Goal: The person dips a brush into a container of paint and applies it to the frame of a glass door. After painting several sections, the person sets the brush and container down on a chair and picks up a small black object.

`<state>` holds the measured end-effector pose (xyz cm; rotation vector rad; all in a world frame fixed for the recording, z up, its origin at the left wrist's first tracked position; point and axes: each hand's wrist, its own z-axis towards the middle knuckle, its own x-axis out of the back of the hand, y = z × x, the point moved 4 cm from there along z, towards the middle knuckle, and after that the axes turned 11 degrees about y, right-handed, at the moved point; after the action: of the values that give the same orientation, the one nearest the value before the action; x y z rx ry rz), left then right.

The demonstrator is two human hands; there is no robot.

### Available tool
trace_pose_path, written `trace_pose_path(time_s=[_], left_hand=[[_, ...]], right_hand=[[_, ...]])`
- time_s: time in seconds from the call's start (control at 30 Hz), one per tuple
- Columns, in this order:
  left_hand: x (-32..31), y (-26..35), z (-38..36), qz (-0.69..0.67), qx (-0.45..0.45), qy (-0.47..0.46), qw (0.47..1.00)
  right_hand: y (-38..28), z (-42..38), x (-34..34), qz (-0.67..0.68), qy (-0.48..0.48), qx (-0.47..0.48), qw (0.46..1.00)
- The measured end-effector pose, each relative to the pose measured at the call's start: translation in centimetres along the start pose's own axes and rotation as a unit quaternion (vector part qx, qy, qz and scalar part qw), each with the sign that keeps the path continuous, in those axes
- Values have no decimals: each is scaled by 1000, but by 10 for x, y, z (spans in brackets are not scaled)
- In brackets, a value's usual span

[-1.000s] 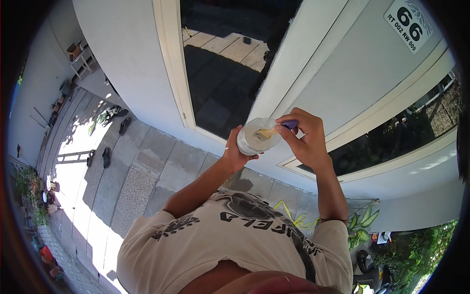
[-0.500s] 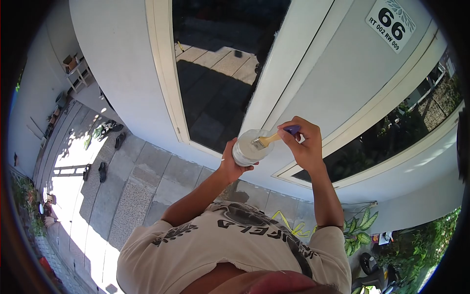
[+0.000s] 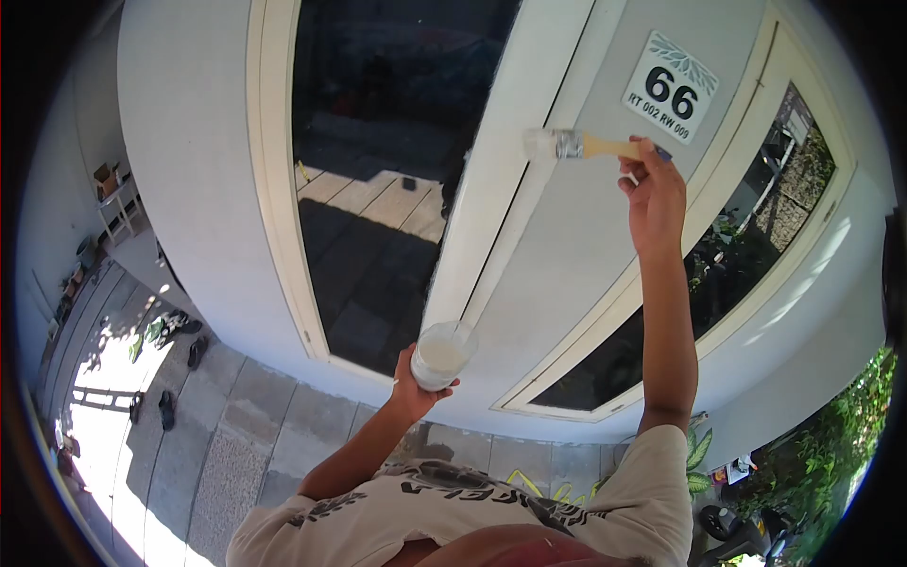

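My left hand (image 3: 413, 389) is wrapped round a clear plastic jar (image 3: 442, 355) holding whitish paint, low in front of the wall. Raised at the upper right, my right hand (image 3: 652, 180) grips a paintbrush (image 3: 605, 146) by its handle. The brush has a pale wooden handle, a metal ferrule and white bristles, and points left. In this view its bristles overlap the white door frame (image 3: 501, 142) near a dark vertical gap. A house-number plate (image 3: 672, 87) with "66" is just above the brush handle.
A dark glass pane (image 3: 378, 189) stands to the left, and a window (image 3: 756, 227) runs along the right. Paving tiles (image 3: 236, 444) lie below, with several dark shoes (image 3: 167, 410). Plants (image 3: 831, 444) and a parked motorbike (image 3: 746, 529) are at the lower right.
My right hand has lifted the paintbrush out of the jar and up to the door frame. The jar in my left hand appears slightly lower and further left as the view tilted up.
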<state>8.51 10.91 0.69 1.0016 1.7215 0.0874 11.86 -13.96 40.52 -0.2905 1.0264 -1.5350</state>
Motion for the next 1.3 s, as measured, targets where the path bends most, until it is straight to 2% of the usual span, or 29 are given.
trace_pose_path(time_s=[0.1, 0.2, 0.23, 0.3, 0.37, 0.4, 0.47, 0.77, 0.8, 0.87, 1.0, 1.1, 1.17, 1.3], left_hand=[[6, -7, 10, -22, 23, -22, 999], [7, -8, 16, -38, 24, -29, 999], [6, -6, 17, -48, 29, -31, 998], [2, -2, 16, -56, 27, -33, 998], [2, 0, 19, -64, 16, -36, 997], [1, 2, 21, -65, 14, -38, 997], [0, 4, 23, -68, 17, -35, 997], [-4, 11, 24, -77, 9, -40, 996], [-3, 11, 24, -78, 11, -40, 996], [0, 11, 26, -84, 17, -37, 996], [2, 14, 25, -87, 23, -21, 996], [1, 16, 24, -85, 25, -20, 996], [-1, 19, 20, -78, 14, -14, 997], [-1, 22, 18, -78, 12, -8, 997]], right_hand=[[-100, 86, -28, -11, 15, 191, 981], [-187, 146, -64, -56, 11, 409, 911], [-209, 159, -78, -85, 7, 477, 875], [-249, 155, -112, -227, 26, 616, 754], [-265, 173, -142, -255, -17, 719, 647], [-270, 173, -150, -254, -18, 721, 645], [-273, 171, -176, -349, -32, 696, 627], [-273, 171, -204, -453, -47, 687, 566], [-276, 171, -205, -454, -48, 687, 565], [-284, 174, -203, -433, -33, 673, 598], [-278, 173, -203, -410, -30, 689, 597], [-271, 169, -205, -465, -61, 667, 579], [-279, 177, -203, -460, -73, 636, 615], [-287, 187, -205, -411, -45, 663, 624]])
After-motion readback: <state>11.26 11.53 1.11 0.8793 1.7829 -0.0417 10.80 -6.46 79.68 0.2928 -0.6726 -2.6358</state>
